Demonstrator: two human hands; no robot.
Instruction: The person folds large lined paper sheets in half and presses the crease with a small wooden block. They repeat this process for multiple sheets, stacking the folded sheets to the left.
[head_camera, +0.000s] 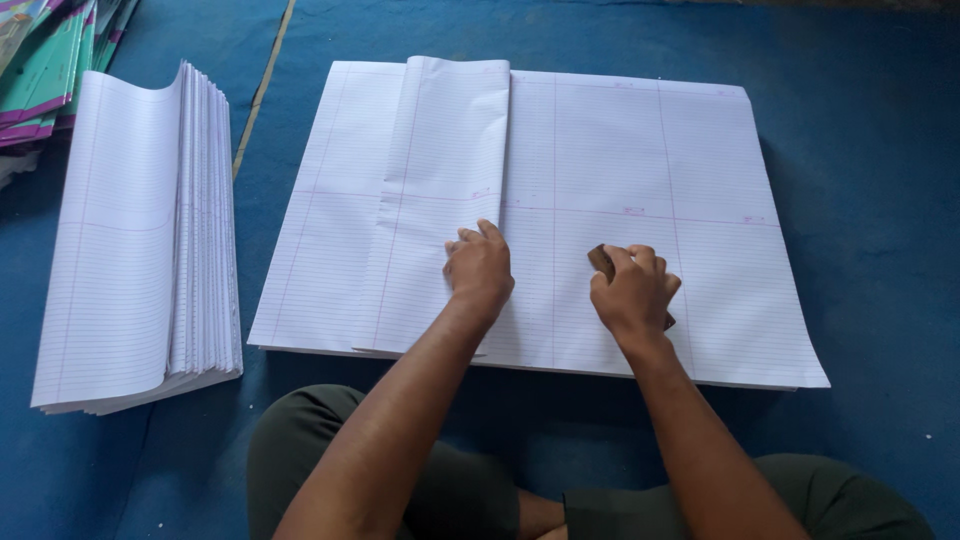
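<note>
A wide stack of large ruled white sheets (650, 160) lies on the blue floor in front of me. On its left half rests a folded ruled sheet (440, 190), its fold running down the middle. My left hand (479, 268) presses on the lower right edge of that folded sheet. My right hand (632, 290) is closed around a small brown block (601, 260), held against the flat sheets to the right of the fold.
A pile of folded ruled sheets (140, 250) stands to the left on the blue floor (860, 150). Coloured booklet covers (45, 60) lie at the top left corner. My crossed legs in dark green trousers (320, 450) are at the bottom.
</note>
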